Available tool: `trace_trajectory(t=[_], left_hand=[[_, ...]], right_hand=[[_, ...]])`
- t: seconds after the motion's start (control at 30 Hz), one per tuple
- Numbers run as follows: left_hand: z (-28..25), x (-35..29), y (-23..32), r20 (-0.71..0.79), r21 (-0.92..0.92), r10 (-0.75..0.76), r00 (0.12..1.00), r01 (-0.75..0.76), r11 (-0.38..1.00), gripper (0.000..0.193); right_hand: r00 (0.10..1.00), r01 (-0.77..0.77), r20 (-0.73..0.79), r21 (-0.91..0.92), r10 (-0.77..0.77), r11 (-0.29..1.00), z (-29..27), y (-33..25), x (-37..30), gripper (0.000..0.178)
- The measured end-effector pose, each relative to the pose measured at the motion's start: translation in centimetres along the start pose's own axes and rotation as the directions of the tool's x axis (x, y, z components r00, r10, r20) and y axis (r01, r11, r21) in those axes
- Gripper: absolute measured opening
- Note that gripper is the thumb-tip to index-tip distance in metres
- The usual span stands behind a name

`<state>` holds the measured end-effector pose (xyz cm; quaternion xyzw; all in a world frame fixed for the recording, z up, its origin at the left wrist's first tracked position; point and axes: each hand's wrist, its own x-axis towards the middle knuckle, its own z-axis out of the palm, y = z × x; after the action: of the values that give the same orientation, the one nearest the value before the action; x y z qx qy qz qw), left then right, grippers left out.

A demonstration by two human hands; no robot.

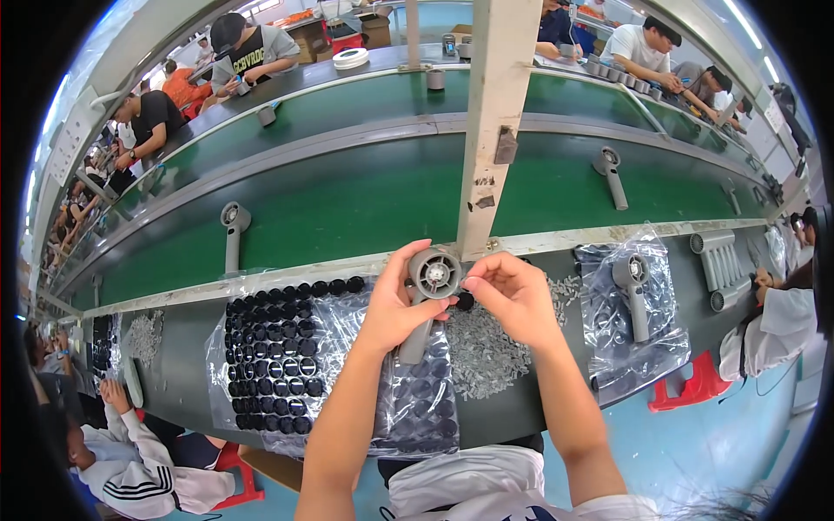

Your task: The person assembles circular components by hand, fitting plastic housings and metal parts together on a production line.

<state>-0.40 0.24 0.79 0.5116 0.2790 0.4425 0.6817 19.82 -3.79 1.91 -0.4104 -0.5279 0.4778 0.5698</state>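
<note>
A grey handheld fan (413, 343) with a round, spoked head is gripped in my left hand (395, 304), fingers wrapped round the head and handle tilted down. Thumb and forefinger of my right hand (512, 295) pinch together at the right edge of the fan head; whatever sits between them is too small to make out. Just below those fingertips shows a small black round piece (466, 300). Under the right hand spreads a pile of small transparent plastic pieces (495, 360). Left of my forearms, rows of black round caps (278, 356) lie on plastic film.
Another grey fan (638, 300) lies on a plastic bag to the right. Beyond the bench, a green conveyor belt (347, 208) carries spaced fans, behind an upright metal post (495, 130). Co-workers sit at both sides and across; several grey fans (721, 265) lie at the far right.
</note>
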Motion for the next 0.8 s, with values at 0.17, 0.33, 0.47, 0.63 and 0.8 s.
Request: trace_trajectory(t=[0.17, 0.33, 0.47, 0.63, 0.8], left_hand=[[-0.3, 0.1, -0.9, -0.008, 0.108, 0.021, 1.0, -0.02, 0.994, 0.083], [-0.3, 0.2, -1.6, 0.012, 0.214, 0.022, 1.0, -0.024, 0.977, 0.088], [-0.3, 0.3, -1.8, 0.024, 0.294, 0.038, 0.999, -0.044, 0.955, 0.088], [-0.2, 0.2, -1.8, 0.026, 0.339, 0.063, 0.998, -0.068, 0.939, 0.088], [-0.1, 0.2, -1.7, 0.02, 0.371, 0.071, 0.997, -0.074, 0.926, 0.084]], right_hand=[[0.982, 0.185, 0.03, -0.388, -0.188, 0.903, 1.0, 1.0, -0.4, 0.011], [0.942, 0.298, -0.002, -0.459, -0.336, 0.837, 1.5, 1.6, -0.6, 0.013], [0.91, 0.366, 0.046, -0.553, -0.412, 0.748, 1.3, 2.2, -0.6, 0.014], [0.915, 0.35, 0.033, -0.56, -0.401, 0.751, 1.4, 2.0, -0.8, 0.015], [0.916, 0.343, 0.027, -0.57, -0.4, 0.746, 1.7, 2.1, -0.9, 0.014]])
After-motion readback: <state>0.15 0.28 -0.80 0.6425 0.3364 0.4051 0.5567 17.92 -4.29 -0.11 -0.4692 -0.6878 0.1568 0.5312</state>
